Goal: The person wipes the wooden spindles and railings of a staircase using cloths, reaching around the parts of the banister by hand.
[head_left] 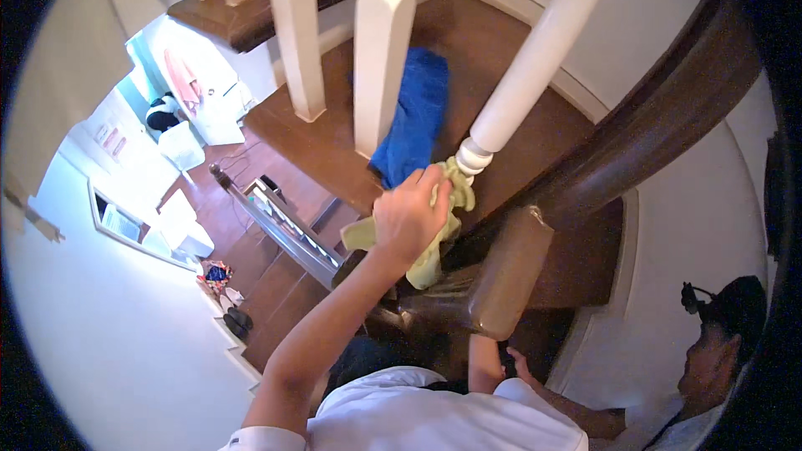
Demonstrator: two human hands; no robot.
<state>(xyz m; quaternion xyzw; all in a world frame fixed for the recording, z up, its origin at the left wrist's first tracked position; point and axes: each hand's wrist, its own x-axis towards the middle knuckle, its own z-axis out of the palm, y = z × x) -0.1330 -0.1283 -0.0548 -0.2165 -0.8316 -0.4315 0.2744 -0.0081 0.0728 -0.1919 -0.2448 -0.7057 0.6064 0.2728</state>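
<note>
My left hand (411,210) is closed on a pale yellow cloth (426,267), pressing it around the lower end of a white baluster (539,58), where the baluster meets dark wood. Part of the cloth sticks out on both sides of the hand. Behind it, a blue cloth (422,113) lies crumpled on the brown stair tread (493,42). My right forearm (484,363) reaches up from the lower edge and passes behind a brown wooden rail end (511,271), which hides the right hand.
A dark curved handrail (643,138) rises to the right. More white balusters (383,67) stand on the left. A person in a dark cap (735,317) is at lower right, with a hand (525,367) near my right forearm. Below left, shoes (236,321) and a white chair (181,149) stand on the lower floor.
</note>
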